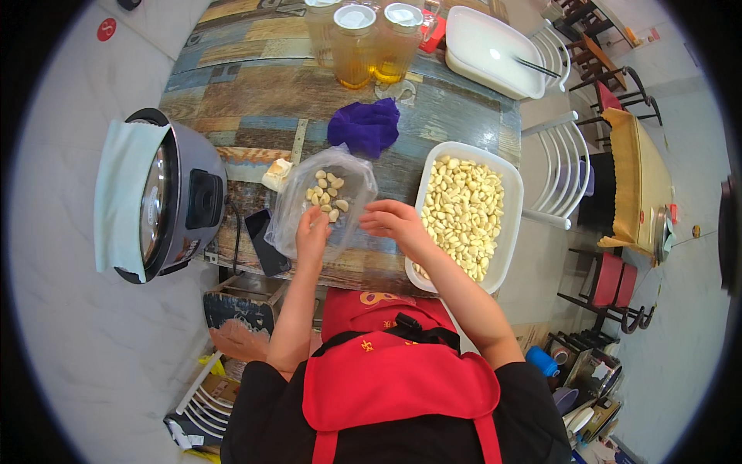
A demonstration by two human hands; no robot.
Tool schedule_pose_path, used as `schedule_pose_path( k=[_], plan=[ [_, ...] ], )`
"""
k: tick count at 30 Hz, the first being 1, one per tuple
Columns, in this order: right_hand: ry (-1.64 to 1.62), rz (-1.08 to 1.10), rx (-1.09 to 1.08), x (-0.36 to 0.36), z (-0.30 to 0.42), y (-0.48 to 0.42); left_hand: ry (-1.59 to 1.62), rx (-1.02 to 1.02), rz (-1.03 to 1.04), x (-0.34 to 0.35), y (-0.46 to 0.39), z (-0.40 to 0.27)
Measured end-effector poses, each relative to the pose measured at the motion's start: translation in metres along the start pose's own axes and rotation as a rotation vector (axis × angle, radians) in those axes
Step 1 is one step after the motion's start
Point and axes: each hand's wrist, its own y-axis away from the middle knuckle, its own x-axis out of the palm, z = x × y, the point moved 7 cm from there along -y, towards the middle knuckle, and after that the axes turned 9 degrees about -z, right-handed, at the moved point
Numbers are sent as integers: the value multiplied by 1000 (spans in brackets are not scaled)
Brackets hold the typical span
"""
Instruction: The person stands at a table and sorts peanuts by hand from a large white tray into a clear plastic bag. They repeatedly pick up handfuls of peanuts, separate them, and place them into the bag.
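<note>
A clear plastic bag lies spread on the wood-plank table with several garlic cloves in it. My left hand is over the bag's near side, fingertips close together just beside the cloves; whether something is pinched there is hidden. To the bag's right, my right hand hovers with its fingers extended and a gap to the thumb, nothing visible in it. Beside that hand stands a white plastic tub filled with peeled garlic cloves, and my right forearm crosses its near left corner.
A purple cloth lies beyond the bag, with lidded pitchers of yellow liquid farther back. At left are a smartphone, a bread piece and a rice cooker. A white lidded container stands far right.
</note>
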Motion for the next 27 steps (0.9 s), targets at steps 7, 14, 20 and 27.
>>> schedule_pose_path(
  k=[7,14,20,27],
  plan=[
    [236,-549,-442,-179,58,36,-152,360,164,79,28,-21],
    [909,-1087,-445,-310,43,99,-421,358,185,148,72,22],
    [362,-838,-443,-313,-12,84,-407,467,58,158,74,31],
    [404,-887,-618,-297,34,107,-280,593,36,165,87,-13]
  ],
)
